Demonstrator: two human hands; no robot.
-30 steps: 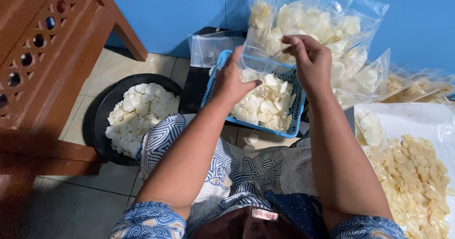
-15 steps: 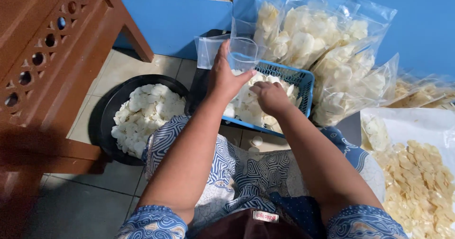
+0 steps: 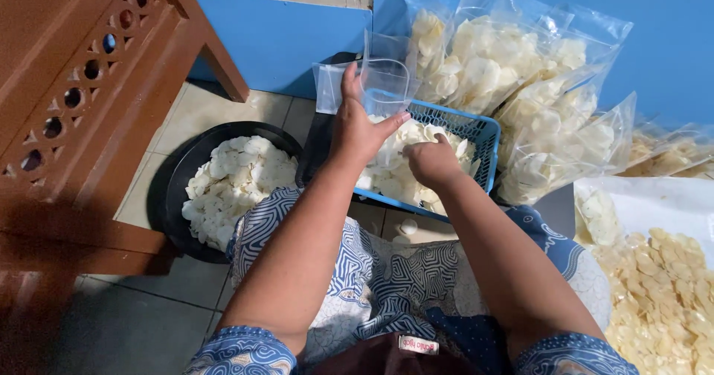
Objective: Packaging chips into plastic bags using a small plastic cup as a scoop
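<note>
Head view, looking down over my lap: I take the blue basket [image 3: 476,133] as my landmark, sitting on the tiled floor just ahead of my knees and holding pale, flat crackers [image 3: 398,174]. My left hand [image 3: 357,126] is raised over the basket's near-left corner, fingers and thumb pinched on an empty clear plastic bag [image 3: 375,85], which it holds upright with its mouth upward. My right hand [image 3: 431,161] is down inside the basket, fingers curled among the crackers; I cannot tell whether it has actually closed on any, since the fingertips are hidden beneath the knuckles. Behind the basket and to its right, filled clear bags [image 3: 520,78] of the same crackers lean against the blue wall. Left of the basket a round black tray [image 3: 175,196] lies on the floor with another heap of crackers in it, and further left stands a brown wooden bench [image 3: 82,100]. Right of the basket, a white sheet [image 3: 662,204] carries yellower crackers [image 3: 662,293].
</note>
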